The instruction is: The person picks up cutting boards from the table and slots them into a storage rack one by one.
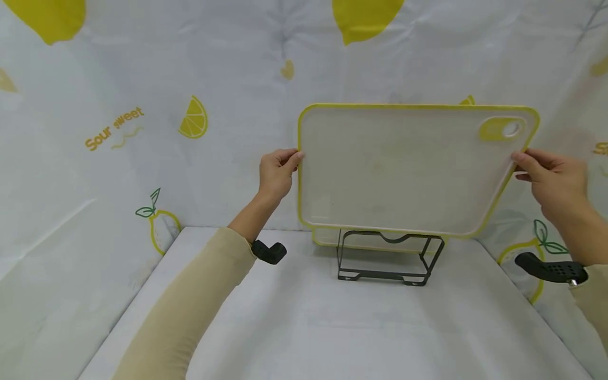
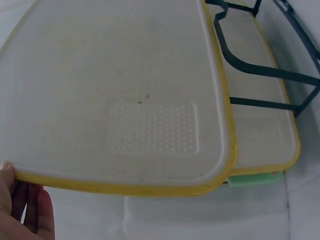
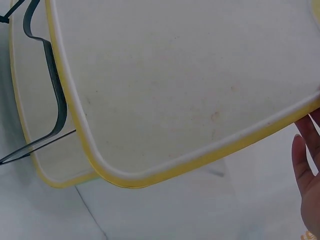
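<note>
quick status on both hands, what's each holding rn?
Left hand: holds the left edge of the cutting board, thumb in front, fingers behind.
Right hand: holds the same board's right edge, below its handle hole.

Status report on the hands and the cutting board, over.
Left hand and right hand grip the cutting board by its ends. Board held above the wire rack. Second board already racked.
</note>
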Action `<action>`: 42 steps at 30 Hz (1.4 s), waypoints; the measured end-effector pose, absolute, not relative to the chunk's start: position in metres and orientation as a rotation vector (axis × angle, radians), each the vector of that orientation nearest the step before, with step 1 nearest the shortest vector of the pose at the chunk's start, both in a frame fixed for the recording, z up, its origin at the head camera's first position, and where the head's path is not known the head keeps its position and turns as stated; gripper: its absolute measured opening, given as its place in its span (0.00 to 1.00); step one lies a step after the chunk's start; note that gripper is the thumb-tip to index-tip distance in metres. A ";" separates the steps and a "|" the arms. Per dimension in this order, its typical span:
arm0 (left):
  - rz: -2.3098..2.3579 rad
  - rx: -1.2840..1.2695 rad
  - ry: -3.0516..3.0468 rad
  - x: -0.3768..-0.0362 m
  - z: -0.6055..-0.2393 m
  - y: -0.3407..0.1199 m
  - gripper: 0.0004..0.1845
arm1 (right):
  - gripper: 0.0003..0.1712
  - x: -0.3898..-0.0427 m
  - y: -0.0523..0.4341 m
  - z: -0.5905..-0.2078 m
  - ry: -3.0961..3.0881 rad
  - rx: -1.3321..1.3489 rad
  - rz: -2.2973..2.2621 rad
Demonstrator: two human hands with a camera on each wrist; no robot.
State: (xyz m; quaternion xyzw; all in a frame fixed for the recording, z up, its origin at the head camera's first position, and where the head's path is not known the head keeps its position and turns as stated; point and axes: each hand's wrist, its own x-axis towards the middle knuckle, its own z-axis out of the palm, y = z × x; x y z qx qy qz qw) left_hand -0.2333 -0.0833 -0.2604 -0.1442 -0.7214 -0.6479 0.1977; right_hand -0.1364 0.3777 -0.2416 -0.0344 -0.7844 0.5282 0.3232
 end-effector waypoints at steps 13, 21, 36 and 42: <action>-1.814 -0.388 -2.025 -0.237 -0.271 -0.071 0.14 | 0.18 -0.148 0.384 -0.241 -2.020 -0.153 1.458; -1.836 -0.357 -2.059 -0.242 -0.289 -0.069 0.14 | 0.17 -0.148 0.388 -0.261 -2.022 -0.146 1.698; -1.850 -0.300 -2.112 -0.237 -0.322 -0.069 0.14 | 0.04 -0.149 0.387 -0.297 -2.102 -0.241 1.631; -1.871 -0.322 -2.145 -0.237 -0.336 -0.068 0.14 | 0.10 -0.144 0.388 -0.311 -2.185 -0.274 1.504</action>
